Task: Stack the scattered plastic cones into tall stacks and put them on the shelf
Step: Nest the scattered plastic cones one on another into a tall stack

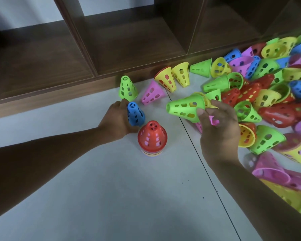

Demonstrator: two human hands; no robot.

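Right hand (219, 126) pinching a green cone (184, 108) by its wide rim, held tipped sideways, just right of the red-topped stack (152, 138). Left hand (117, 119) curled round an upright blue cone (135, 113), touching the stack's upper left. Farther right of the stack, a heap of loose cones (261, 94); beyond the stack, the wooden shelf (129, 49), on a pale floor (111, 197).
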